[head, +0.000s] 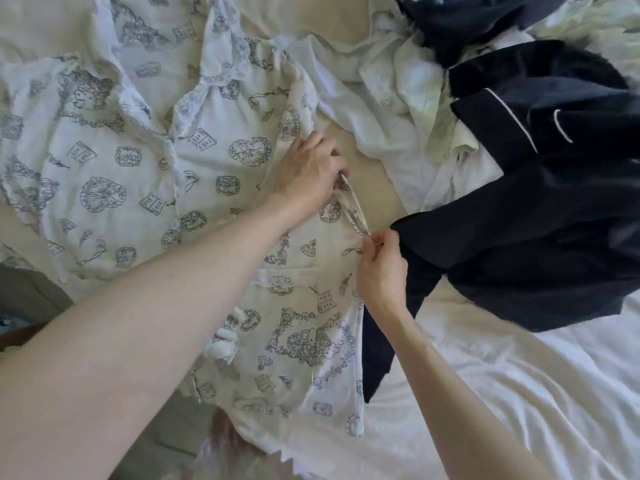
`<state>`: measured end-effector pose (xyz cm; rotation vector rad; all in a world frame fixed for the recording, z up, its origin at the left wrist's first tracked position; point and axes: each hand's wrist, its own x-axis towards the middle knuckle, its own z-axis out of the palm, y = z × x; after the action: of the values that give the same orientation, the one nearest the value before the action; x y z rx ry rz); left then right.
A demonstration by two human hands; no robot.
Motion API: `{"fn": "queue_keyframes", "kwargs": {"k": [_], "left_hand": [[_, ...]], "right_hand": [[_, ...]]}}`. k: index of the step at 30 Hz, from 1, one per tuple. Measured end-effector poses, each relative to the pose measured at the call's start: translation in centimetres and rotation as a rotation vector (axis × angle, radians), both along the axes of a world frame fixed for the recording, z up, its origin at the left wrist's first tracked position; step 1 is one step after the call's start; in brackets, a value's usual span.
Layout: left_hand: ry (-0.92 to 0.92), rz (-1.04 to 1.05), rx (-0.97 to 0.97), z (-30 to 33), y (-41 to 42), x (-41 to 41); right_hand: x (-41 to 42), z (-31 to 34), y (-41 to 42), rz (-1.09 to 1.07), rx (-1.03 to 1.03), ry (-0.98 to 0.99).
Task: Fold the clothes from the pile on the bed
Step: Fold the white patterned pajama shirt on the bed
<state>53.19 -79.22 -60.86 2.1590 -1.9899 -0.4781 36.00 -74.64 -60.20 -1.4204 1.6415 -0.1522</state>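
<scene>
Both forearms showing bare, no sleeves reaching into view (nothing covering wrists either). Left hand (308,171) and right hand (382,271) wearing no rings, watch or gloves.

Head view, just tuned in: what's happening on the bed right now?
A person is working on a white printed pajama shirt spread flat on the bed. The left hand and right hand each pinch its right side edge, apparently starting a fold. The pile to the right, with a dark navy piped garment and white clothes, waits unfolded.
</scene>
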Motion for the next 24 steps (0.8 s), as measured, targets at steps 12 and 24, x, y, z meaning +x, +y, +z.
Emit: {"fn": "queue_keyframes", "kwargs": {"k": [12, 24], "left_hand": [[0.170, 0.544, -0.161, -0.6, 0.7, 2.8], [0.895, 1.119, 0.279, 0.8, -3.4, 9.2]], "right_hand": [[1.2, -0.8, -1.8, 0.253, -0.225, 0.152], [9.5, 0.6, -5.7, -0.641, 0.712, -0.386]]}}
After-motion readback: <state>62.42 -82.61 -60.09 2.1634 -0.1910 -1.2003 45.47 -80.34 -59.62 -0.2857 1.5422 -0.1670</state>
